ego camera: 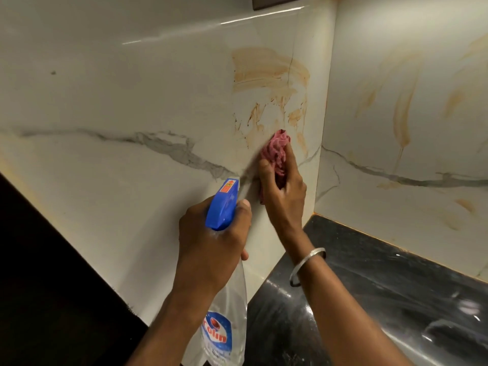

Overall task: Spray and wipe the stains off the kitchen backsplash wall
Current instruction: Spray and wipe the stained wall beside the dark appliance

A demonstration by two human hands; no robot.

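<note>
The white marble backsplash wall [132, 107] carries orange-brown smeared stains [269, 72] near the corner. My right hand [284, 191] presses a crumpled pink cloth [276, 151] against the wall just below those stains. My left hand [214, 244] grips the neck of a clear spray bottle [227, 313] with a blue trigger head [224, 204], its nozzle pointing up at the wall left of the cloth. More orange streaks [401, 120] mark the adjoining right wall.
A glossy black countertop [369, 286] lies below the corner at lower right. A dark surface [39, 273] fills the lower left. A dark fixture edge [277, 2] sits at the top of the wall. A metal bangle [306, 265] circles my right wrist.
</note>
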